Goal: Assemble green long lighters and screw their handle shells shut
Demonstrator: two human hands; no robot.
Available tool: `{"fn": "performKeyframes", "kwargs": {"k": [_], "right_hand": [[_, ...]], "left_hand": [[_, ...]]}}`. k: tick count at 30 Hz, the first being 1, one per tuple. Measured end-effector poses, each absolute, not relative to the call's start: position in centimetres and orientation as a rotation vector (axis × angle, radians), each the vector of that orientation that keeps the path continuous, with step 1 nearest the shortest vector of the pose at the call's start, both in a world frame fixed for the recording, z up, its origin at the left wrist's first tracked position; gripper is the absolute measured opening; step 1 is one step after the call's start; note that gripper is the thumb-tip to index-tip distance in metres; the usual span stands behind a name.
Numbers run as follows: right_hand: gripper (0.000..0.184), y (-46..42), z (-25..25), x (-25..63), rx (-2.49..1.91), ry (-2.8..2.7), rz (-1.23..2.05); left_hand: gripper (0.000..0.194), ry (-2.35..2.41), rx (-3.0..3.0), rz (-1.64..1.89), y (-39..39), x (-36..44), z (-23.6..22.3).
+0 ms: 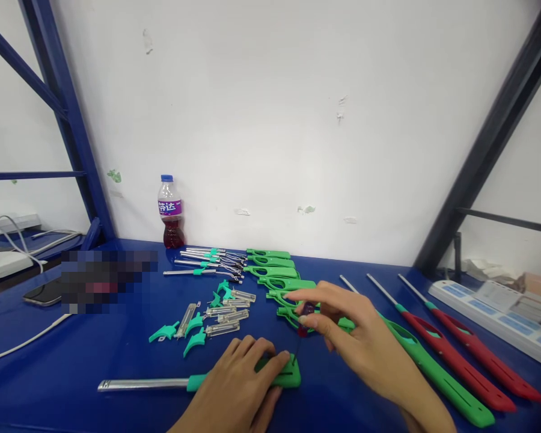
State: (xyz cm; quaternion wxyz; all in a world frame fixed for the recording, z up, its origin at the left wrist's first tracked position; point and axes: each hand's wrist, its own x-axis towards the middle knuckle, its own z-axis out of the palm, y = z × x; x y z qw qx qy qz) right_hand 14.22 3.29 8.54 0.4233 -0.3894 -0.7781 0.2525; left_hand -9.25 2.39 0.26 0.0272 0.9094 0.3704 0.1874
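A green long-nosed lighter with a silver tube lies flat on the blue table, tube pointing left. My left hand is closed over its handle and presses it down; the fingers hide the middle of the handle. In my right hand a small screwdriver with a dark red handle is pinched between thumb and fingers. Its thin shaft points down, and the tip meets the right end of the lighter's handle. Behind my right hand, several green handle shells are lined up, partly covered by the fingers.
Silver tubes with wires lie at the back. Teal triggers and clear fuel tanks are grouped left of centre. Red lighters and another green one lie at right, near a power strip. A drink bottle stands against the wall; a phone lies left.
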Motion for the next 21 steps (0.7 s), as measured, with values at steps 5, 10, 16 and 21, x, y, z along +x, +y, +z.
{"fn": "performKeyframes", "kwargs": {"k": [5,10,16,21], "right_hand": [[0.016,3.13,8.65,14.30,-0.979,-1.959,0.516],[0.031,3.01,8.75,14.36,-0.924,-1.961,0.665],[0.017,3.58,8.61,14.19,-0.977,-1.933,0.488],[0.022,3.12,8.70,14.17,-0.984,-1.959,0.571]], "left_hand": [[0.048,1.139,2.807,0.554,2.32,-9.18,0.41],[0.048,1.146,2.808,0.573,2.22,-9.15,0.59],[0.049,1.144,2.809,0.559,2.29,-9.19,0.56],[0.050,1.149,2.813,0.557,2.25,-9.07,0.63]]}}
